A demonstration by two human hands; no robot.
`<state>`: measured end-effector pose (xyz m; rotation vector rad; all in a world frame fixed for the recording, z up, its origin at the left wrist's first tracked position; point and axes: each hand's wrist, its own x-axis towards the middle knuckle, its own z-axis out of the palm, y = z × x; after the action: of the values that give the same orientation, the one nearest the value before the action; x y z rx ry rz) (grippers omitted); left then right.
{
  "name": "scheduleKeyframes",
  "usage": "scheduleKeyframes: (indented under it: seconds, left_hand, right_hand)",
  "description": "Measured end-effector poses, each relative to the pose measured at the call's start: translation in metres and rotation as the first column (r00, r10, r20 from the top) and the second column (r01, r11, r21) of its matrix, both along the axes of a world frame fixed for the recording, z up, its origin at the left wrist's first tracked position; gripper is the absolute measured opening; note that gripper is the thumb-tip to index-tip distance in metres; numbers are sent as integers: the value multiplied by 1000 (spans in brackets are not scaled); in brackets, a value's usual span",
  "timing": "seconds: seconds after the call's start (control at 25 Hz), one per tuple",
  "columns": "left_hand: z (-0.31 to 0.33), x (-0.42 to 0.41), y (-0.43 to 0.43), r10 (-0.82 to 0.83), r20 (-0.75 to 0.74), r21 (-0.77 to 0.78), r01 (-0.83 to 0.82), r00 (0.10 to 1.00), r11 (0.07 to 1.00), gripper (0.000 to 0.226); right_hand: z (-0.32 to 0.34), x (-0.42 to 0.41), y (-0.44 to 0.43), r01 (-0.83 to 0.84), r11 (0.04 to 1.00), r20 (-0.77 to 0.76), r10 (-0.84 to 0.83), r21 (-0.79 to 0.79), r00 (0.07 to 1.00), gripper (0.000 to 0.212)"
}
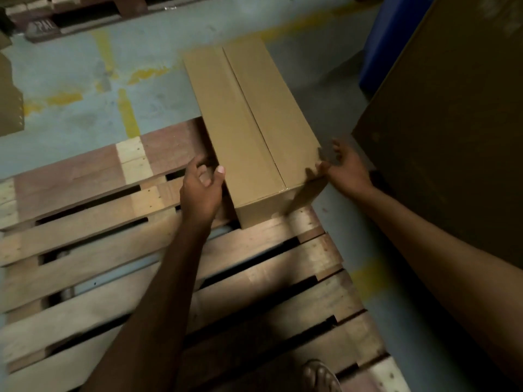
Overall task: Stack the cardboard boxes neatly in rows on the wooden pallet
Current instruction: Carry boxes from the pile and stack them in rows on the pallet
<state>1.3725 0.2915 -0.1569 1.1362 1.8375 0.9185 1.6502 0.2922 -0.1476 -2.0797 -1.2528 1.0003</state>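
Note:
A long brown cardboard box (249,128) lies on the far right corner of the wooden pallet (119,250). Its far end juts out past the pallet over the floor. My left hand (201,190) is at the box's near left side, thumb tip touching the top edge, fingers loosely curled beside the wall. My right hand (346,171) is at the near right corner. Its thumb rests on the top edge and its fingers are spread, a little apart from the side. Neither hand grips the box.
A large dark cardboard box (452,123) stands close on the right, with a blue container (387,41) behind it. Another pallet (85,15) lies at the far left on the grey floor with yellow lines. A sandalled foot (321,376) stands on the pallet's near edge.

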Motion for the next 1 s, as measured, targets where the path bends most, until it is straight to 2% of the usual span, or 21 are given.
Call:
scheduleKeyframes:
  seconds: [0.12, 0.32, 0.44, 0.56, 0.8, 1.0]
  left_hand:
    - [67, -10, -51, 77, 62, 68, -81, 995, 994, 48]
    - [196, -30, -135, 128, 167, 14, -132, 977, 991, 40]
    - [269, -46, -194, 194, 210, -15, -195, 958, 981, 36]
    - [323, -70, -242, 230, 215, 0, -236, 949, 972, 30]
    - [396, -133, -300, 324, 209, 6, -332, 923, 943, 26]
    - [427, -207, -341, 378, 242, -12, -387, 894, 922, 27]
  right_hand:
    - [58, -22, -52, -31, 999, -2, 31, 32, 1000, 61]
    - [186, -88, -122, -116, 993, -265, 116, 13, 957, 44]
    - [253, -128, -159, -214, 976, -343, 190, -32, 920, 36]
    - [308, -167, -188, -294, 954, -456, 236, -59, 858, 36]
    - [374, -238, -239, -446, 893, -461, 369, -66, 807, 34]
    - [419, -316, -277, -525, 851, -421, 465, -30, 779, 32]
